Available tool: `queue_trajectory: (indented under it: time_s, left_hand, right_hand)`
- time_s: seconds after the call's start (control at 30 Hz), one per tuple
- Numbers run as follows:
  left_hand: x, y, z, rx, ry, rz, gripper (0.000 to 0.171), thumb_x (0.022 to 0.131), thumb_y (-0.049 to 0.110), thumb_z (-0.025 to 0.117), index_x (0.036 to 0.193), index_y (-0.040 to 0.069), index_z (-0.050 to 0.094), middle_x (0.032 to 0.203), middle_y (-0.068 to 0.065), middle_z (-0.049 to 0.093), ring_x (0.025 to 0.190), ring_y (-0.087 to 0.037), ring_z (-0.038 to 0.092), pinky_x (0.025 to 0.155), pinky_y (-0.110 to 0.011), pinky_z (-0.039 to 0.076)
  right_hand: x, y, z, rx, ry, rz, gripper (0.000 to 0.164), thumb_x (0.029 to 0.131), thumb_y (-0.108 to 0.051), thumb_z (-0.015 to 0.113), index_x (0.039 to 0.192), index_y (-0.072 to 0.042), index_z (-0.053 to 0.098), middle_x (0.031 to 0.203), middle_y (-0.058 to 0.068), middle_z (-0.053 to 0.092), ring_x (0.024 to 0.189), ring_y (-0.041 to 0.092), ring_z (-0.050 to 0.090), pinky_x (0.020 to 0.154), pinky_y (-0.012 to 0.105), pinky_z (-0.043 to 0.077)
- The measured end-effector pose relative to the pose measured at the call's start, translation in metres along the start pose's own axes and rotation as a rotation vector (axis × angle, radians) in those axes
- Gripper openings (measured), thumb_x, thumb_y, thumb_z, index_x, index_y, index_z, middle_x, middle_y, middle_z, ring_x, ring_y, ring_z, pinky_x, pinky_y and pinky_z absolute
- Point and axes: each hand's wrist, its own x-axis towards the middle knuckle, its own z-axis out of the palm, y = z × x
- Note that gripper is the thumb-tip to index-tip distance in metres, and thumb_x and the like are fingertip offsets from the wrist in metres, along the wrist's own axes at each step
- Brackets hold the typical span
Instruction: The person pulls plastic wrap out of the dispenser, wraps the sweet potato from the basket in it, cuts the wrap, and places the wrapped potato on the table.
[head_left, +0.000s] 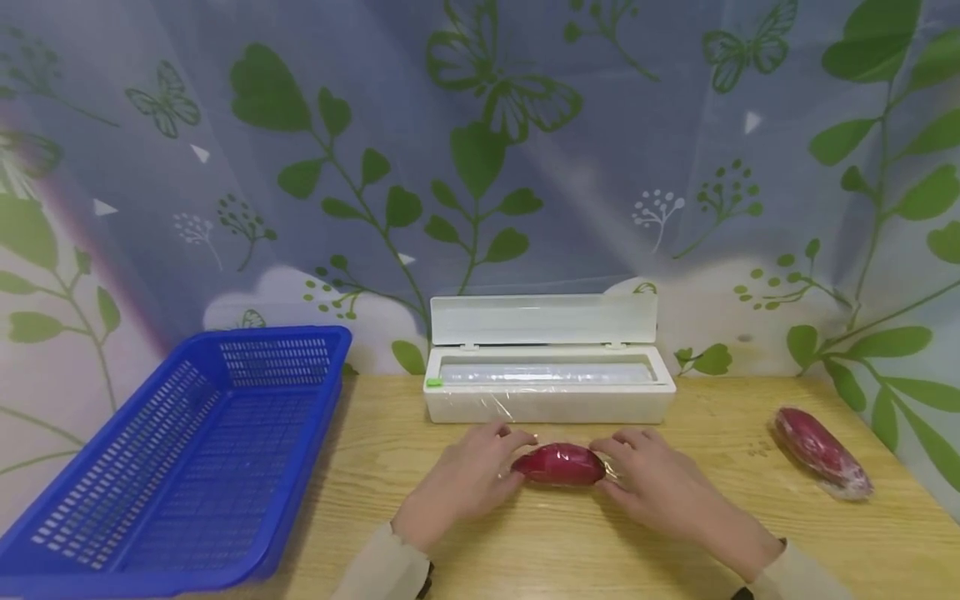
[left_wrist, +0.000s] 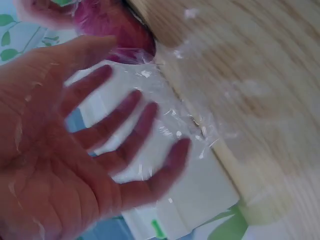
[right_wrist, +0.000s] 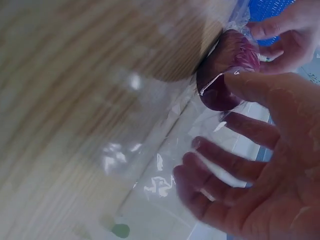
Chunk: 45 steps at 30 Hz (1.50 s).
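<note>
A dark red, oblong vegetable (head_left: 561,464) in clear plastic wrap lies crosswise on the table, between my two hands. My left hand (head_left: 477,467) holds its left end, thumb nearest me and index finger on the far side. At the other end my right hand (head_left: 651,477) holds it likewise, its thumb (right_wrist: 250,86) against the red skin in the right wrist view. The other fingers of both hands are spread and gently bent. Loose clear wrap (left_wrist: 175,120) spreads beside the vegetable. Just behind stands a white wrap dispenser (head_left: 551,407), lid raised, roll inside.
A blue plastic basket (head_left: 300,467) takes up the left of the table. On the right lies another dark red vegetable (head_left: 821,450) wrapped in film. A leaf-patterned curtain (head_left: 480,208) hangs close behind the dispenser.
</note>
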Motion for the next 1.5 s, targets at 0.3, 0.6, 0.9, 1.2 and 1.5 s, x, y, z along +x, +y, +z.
queue_trajectory:
  time_s: [0.3, 0.6, 0.9, 1.2, 1.5]
  left_hand:
    - [-0.002, -0.002, 0.002, -0.176, -0.072, -0.006, 0.045, 0.092, 0.017, 0.073, 0.136, 0.019, 0.062, 0.115, -0.005, 0.06, 0.092, -0.01, 0.055, 0.081, -0.025, 0.054]
    - [0.0, 0.0, 0.007, -0.254, -0.038, -0.078, 0.047, 0.093, 0.031, 0.075, 0.136, 0.021, 0.059, 0.118, -0.006, 0.056, 0.089, -0.009, 0.058, 0.083, -0.03, 0.056]
    - [0.006, 0.004, 0.009, -0.171, -0.014, -0.055, 0.059, 0.091, 0.034, 0.077, 0.145, 0.024, 0.055, 0.121, -0.006, 0.063, 0.101, -0.016, 0.063, 0.09, -0.036, 0.057]
    - [0.015, 0.005, 0.011, -0.121, 0.026, -0.085, 0.046, 0.097, 0.032, 0.071, 0.141, 0.021, 0.06, 0.116, -0.007, 0.061, 0.094, -0.015, 0.061, 0.083, -0.034, 0.057]
    - [0.022, 0.007, 0.011, -0.232, 0.042, -0.131, 0.041, 0.096, 0.029, 0.07, 0.133, 0.014, 0.064, 0.119, -0.006, 0.061, 0.098, -0.013, 0.057, 0.087, -0.031, 0.054]
  right_hand:
    - [0.0, 0.004, 0.006, 0.324, -0.023, -0.05, 0.038, 0.088, -0.009, 0.076, 0.124, -0.003, 0.067, 0.102, 0.007, 0.07, 0.082, 0.011, 0.065, 0.066, 0.018, 0.055]
    - [0.008, -0.012, 0.007, 0.456, 0.008, 0.08, 0.043, 0.086, -0.029, 0.082, 0.119, -0.002, 0.07, 0.108, 0.008, 0.069, 0.089, 0.014, 0.069, 0.073, 0.02, 0.058]
    - [0.025, -0.012, 0.006, 0.467, -0.023, 0.151, 0.029, 0.095, -0.025, 0.073, 0.114, -0.003, 0.069, 0.095, 0.008, 0.077, 0.08, 0.012, 0.07, 0.066, 0.025, 0.058]
    - [0.036, -0.006, 0.006, 0.433, -0.013, 0.147, 0.022, 0.099, -0.02, 0.066, 0.11, -0.003, 0.076, 0.097, 0.008, 0.074, 0.078, 0.011, 0.065, 0.063, 0.022, 0.053]
    - [0.035, -0.002, 0.003, 0.466, -0.033, 0.079, 0.034, 0.09, -0.008, 0.074, 0.121, 0.003, 0.071, 0.1, 0.013, 0.069, 0.088, 0.02, 0.068, 0.073, 0.029, 0.06]
